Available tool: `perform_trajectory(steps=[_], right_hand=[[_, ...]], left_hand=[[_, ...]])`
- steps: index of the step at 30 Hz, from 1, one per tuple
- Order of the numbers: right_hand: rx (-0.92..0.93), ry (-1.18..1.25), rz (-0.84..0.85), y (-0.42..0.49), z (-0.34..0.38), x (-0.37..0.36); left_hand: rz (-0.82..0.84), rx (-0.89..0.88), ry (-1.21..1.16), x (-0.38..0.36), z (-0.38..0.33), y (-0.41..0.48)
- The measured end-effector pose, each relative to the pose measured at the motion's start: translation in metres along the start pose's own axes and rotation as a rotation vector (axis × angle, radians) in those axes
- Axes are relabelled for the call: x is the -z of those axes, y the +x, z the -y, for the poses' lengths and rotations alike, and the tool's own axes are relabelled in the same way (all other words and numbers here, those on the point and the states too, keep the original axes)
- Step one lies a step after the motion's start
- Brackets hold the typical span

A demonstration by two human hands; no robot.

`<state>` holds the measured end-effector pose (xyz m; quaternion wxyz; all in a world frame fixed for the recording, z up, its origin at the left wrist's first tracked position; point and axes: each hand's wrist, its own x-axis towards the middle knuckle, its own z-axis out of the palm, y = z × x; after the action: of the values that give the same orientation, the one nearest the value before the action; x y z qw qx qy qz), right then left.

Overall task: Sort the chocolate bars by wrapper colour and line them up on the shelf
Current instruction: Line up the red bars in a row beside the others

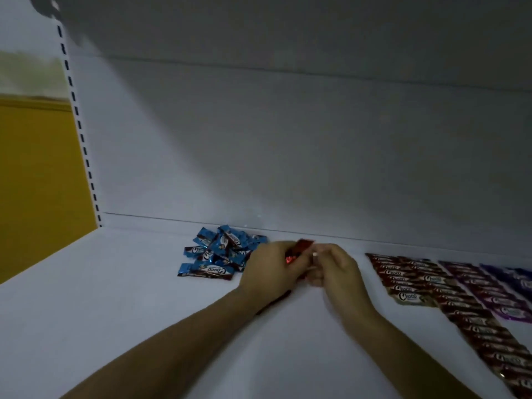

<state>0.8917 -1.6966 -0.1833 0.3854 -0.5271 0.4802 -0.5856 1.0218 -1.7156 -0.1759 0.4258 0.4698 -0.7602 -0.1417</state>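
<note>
My left hand (272, 266) grips red-wrapped chocolate bars (300, 249) over the white shelf (144, 312). My right hand (334, 267) meets it from the right, fingers curled at the same bars. Behind and left of my left hand lies a loose pile of blue-wrapped bars (218, 251), with a red one showing at its right edge. On the right, bars lie in lined-up columns: red and brown ones (408, 279), a longer dark red column (489, 335), purple ones (495, 295), and dark blue ones (518, 276) at the frame edge.
The shelf's white back panel (288, 154) rises just behind the pile. A slotted upright (80, 133) marks the left end, with a yellow wall (37, 182) beyond it. The scene is dim.
</note>
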Motion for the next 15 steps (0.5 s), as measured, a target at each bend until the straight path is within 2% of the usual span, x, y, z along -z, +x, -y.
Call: perform_trajectory(steps=[3,5,7,9,11,13,15], right_hand=[[-0.009,-0.097,0.031,0.0,-0.004,0.002],[0.025,-0.301,0.14,-0.004,-0.007,-0.003],[0.14,-0.543,0.262,-0.009,-0.004,-0.008],[0.247,-0.758,0.4,-0.014,0.0,-0.01],[0.262,-0.856,0.47,-0.015,0.004,-0.009],[0.235,-0.848,0.455,-0.016,0.007,-0.006],[0.229,-0.873,0.37,-0.014,0.008,0.0]], left_hand=[[-0.098,0.173,-0.347,-0.012,0.005,0.013],[-0.164,0.267,-0.517,-0.013,0.011,0.018],[-0.204,0.334,-0.625,-0.012,0.016,0.022],[-0.209,0.394,-0.684,-0.011,0.019,0.022],[-0.215,0.441,-0.714,-0.01,0.021,0.021],[-0.219,0.468,-0.711,-0.009,0.021,0.02],[-0.224,0.477,-0.704,-0.008,0.021,0.02]])
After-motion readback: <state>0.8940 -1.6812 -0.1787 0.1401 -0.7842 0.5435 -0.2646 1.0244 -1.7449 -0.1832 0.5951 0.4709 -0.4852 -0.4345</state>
